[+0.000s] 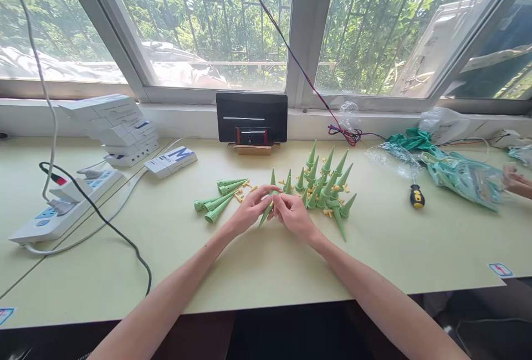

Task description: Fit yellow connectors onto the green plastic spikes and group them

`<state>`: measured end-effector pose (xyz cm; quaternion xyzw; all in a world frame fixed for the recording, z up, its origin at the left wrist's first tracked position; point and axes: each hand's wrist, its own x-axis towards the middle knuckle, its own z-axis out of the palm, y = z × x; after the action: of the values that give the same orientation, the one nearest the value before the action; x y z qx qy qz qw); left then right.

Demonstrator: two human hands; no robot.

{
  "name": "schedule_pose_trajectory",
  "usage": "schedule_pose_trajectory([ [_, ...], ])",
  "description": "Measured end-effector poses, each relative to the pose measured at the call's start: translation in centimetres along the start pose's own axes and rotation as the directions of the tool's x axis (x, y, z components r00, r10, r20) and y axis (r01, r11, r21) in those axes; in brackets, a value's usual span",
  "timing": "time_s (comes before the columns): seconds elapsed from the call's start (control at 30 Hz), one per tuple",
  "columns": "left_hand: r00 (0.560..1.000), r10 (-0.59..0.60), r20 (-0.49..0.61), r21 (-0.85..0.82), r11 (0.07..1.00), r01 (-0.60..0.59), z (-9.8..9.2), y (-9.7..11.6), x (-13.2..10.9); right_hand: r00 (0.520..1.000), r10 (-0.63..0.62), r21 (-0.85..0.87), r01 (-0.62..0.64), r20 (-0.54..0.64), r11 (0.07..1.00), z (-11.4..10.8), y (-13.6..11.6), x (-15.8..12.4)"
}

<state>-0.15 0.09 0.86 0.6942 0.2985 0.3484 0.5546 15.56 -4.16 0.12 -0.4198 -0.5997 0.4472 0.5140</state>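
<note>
My left hand (249,210) and my right hand (294,215) meet at the middle of the pale table (257,271), both pinched on one green plastic cone (266,215) that points down toward me. Several green cones (219,199) lie flat just left of my hands. A cluster of upright green cones (326,183) stands just behind and right of my right hand, with small yellow pieces (245,189) scattered among them.
A tablet with a phone on a wooden stand (251,122) leans at the window sill. White boxes (116,127), a power strip (62,205) and cables lie left. Plastic bags of green parts (461,174), a screwdriver (417,196) and another person's hand (517,180) are right.
</note>
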Motion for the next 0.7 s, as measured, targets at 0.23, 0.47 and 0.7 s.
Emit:
schedule_pose_trajectory([
  [0.23,0.997,-0.001,-0.082,-0.017,1.0,-0.001,-0.4,0.5,0.0,0.995,-0.003,-0.066,-0.004,-0.104,0.998,0.2,0.2,-0.2],
  [0.47,0.947,0.07,-0.314,0.139,0.99,-0.027,-1.6,0.0,0.4,0.995,-0.081,-0.263,0.096,0.066,0.96,1.1,0.5,-1.1],
  [0.7,0.903,0.213,-0.372,0.455,0.89,-0.023,-1.6,-1.0,0.4,0.952,-0.136,-0.293,0.218,0.276,0.931,2.1,0.9,-2.0],
])
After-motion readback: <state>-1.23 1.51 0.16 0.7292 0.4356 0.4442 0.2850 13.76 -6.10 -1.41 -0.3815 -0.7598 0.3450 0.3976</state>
